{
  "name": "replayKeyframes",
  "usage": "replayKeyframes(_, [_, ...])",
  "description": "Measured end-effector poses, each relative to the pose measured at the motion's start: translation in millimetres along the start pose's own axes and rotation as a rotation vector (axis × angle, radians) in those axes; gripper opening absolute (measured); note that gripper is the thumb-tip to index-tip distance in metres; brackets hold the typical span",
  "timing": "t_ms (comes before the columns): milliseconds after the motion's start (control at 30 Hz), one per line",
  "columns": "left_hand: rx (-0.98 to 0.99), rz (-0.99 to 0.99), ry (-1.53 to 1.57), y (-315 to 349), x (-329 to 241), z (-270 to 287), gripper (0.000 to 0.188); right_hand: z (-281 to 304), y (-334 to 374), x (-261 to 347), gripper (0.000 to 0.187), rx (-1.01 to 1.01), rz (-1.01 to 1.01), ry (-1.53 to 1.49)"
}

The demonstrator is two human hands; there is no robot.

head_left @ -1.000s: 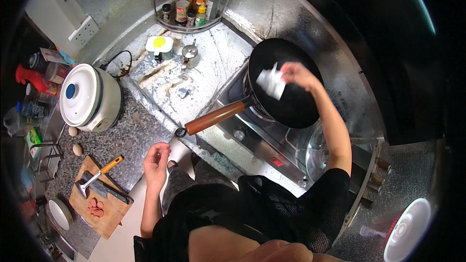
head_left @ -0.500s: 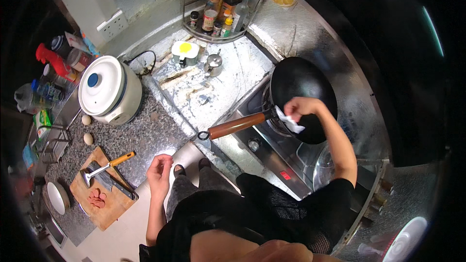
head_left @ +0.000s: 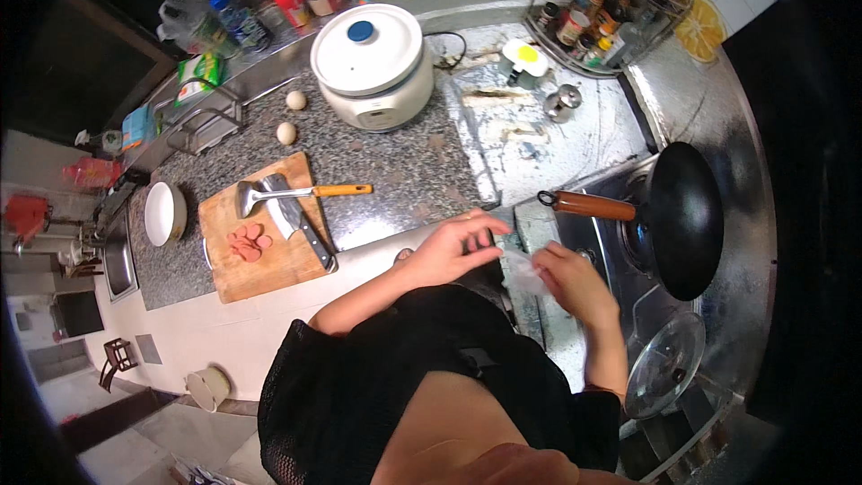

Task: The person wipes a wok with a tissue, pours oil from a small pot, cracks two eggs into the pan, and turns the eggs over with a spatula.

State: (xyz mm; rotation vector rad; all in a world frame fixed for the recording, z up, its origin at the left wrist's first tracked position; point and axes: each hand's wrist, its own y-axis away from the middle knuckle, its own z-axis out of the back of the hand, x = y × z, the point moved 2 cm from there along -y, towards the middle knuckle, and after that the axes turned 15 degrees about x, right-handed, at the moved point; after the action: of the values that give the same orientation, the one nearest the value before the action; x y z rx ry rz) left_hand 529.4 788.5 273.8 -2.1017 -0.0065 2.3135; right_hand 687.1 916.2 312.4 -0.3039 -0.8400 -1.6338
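In front of my body my right hand [head_left: 576, 283] is closed on a thin white tissue [head_left: 521, 271], which hangs to the left of its fingers. My left hand [head_left: 456, 247] is just left of the tissue, its fingers apart and nothing visibly held. To the right, a black wok [head_left: 690, 220] sits on the gas stove [head_left: 615, 256], its brown wooden handle [head_left: 593, 206] pointing left. Something bluish, perhaps a flame, shows under the wok's left side.
A glass lid [head_left: 663, 368] lies near the stove's front. On the left counter are a wooden cutting board [head_left: 229, 274] with sliced sausage [head_left: 249, 241], a cleaver [head_left: 294, 220] and a spatula [head_left: 305, 191], two eggs [head_left: 286, 133], a white cooker [head_left: 373, 72] and a white bowl [head_left: 165, 214].
The view has swung left. My right hand has left the wok and come back in front of my body with the tissue. My left hand has risen close to it.
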Motion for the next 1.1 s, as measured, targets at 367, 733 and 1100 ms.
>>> replayKeyframes(367, [-0.248,0.302,-0.545,0,104,77,0.019,-70,-69,-9,0.032,-0.47,-0.007,-0.306])
replayKeyframes(733, [0.009,0.191,-0.739,-139,172,125,0.031,-178,28,-62,0.021,-0.408,-0.317,-0.592])
replayKeyframes(1100, [-0.113,0.642,0.601,-332,234,56,0.034,-216,96,-86,0.019,-0.503,-0.616,-0.785])
